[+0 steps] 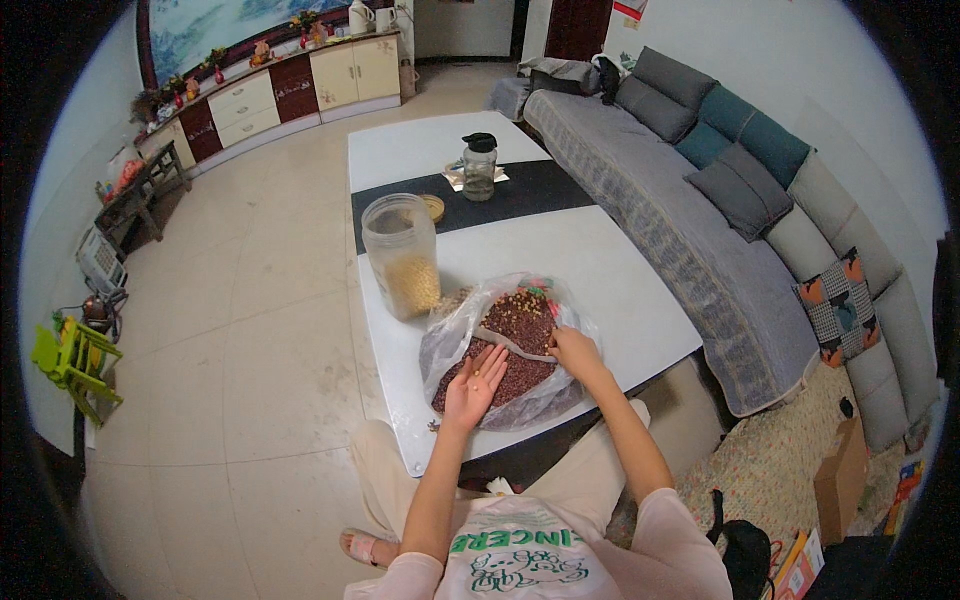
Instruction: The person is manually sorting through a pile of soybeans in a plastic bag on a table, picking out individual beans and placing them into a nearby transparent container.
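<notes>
A clear plastic bag [430, 352], spread open on the table, holds dark red beans or grains [520, 378]. Yellow kernels [527, 306] lie scattered over the far part of the heap, and a fold of plastic crosses its middle. My left hand [473, 388] is palm up over the near left part, fingers stretched out, with what look like a few small yellow kernels on it. At the heap's right side my right hand [574, 353] has its fingers drawn together; what they hold, if anything, is too small to make out. A clear jar [402, 255] partly filled with yellow kernels stands behind the bag, to the left.
The white table [630, 300] has a black band across it, bearing a black-lidded bottle [480, 168] and a round lid [432, 207]. A grey sofa [640, 200] runs along the right. On the floor at left is a green chair [75, 365]. Cabinets [250, 108] line the far wall.
</notes>
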Demonstrator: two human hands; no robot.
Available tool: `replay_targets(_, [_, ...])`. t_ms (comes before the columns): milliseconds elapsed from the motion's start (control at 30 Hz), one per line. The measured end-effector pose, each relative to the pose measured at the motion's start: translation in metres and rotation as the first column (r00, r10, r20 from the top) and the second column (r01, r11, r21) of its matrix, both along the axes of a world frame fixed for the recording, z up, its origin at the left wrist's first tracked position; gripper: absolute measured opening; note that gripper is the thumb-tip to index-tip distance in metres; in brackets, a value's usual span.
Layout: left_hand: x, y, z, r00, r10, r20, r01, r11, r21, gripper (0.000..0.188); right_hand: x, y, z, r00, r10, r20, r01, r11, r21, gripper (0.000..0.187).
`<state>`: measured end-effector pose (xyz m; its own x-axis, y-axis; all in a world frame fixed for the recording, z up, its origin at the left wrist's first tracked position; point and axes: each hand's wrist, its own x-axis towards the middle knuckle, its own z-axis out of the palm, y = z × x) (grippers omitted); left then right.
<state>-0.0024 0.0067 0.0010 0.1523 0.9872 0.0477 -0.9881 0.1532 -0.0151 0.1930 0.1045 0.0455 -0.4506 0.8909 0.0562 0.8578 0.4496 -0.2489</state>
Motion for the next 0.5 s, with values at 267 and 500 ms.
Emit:
replay_targets(267, [0.0, 0.002, -0.001, 0.998, -0.013, 0.061, 0.013, 1.0, 0.001, 0.046, 0.0, -0.002, 0.0, 0.996, -0.015, -0.093, 0.018, 0.999, 0.027, 0.014])
replay_targets(500, [0.0, 0.002, 0.0, 1.0, 0.013, -0.023, -0.013, 1.0, 0.002, 0.045, -0.023, -0.03, 0.039, 0.91, 0.054, -0.411, -0.044, 0.998, 0.036, 0.013])
